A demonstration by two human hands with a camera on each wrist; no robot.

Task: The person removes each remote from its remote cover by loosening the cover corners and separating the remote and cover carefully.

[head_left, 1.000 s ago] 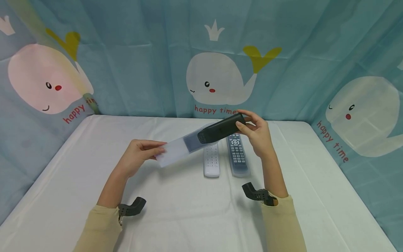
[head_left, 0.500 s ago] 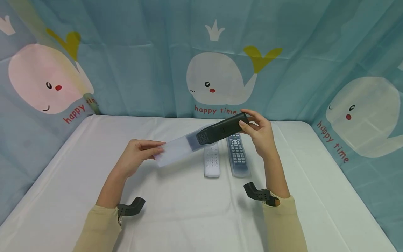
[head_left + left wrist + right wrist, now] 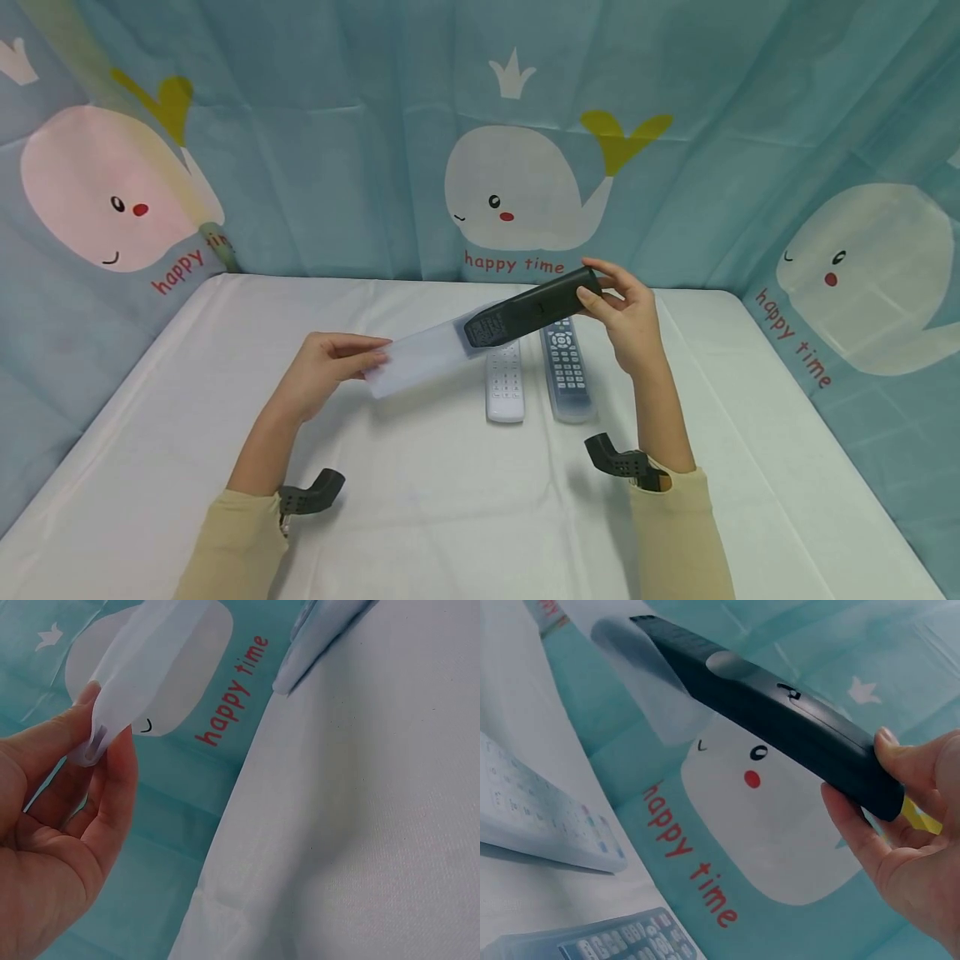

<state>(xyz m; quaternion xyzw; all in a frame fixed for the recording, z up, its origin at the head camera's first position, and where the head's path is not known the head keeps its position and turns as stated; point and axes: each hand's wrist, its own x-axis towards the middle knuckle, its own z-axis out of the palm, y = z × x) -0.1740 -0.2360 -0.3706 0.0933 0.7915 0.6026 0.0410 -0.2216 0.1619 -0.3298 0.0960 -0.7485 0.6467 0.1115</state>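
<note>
A black remote control point(image 3: 536, 307), its back turned up, slants in the air above the table with its lower end inside the mouth of a translucent plastic sleeve point(image 3: 420, 360). My right hand point(image 3: 630, 321) pinches the remote's bare upper end between thumb and fingers, also seen in the right wrist view. At the sleeve's far closed-looking end, my left hand point(image 3: 326, 371) pinches the film; the left wrist view shows thumb and fingertips on the sleeve point(image 3: 150, 664). Most of the remote point(image 3: 772, 712) is outside the sleeve.
A white remote point(image 3: 505, 385) and a dark remote point(image 3: 567, 367) in a translucent cover lie side by side on the white-clothed table point(image 3: 450, 508), below the held remote. A blue whale-print curtain point(image 3: 337, 167) hangs around the table's back and sides.
My right hand has moved slightly right and up, drawing the black remote a little farther out of the sleeve. The left hand has shifted barely leftward, still pinching the sleeve's end.
</note>
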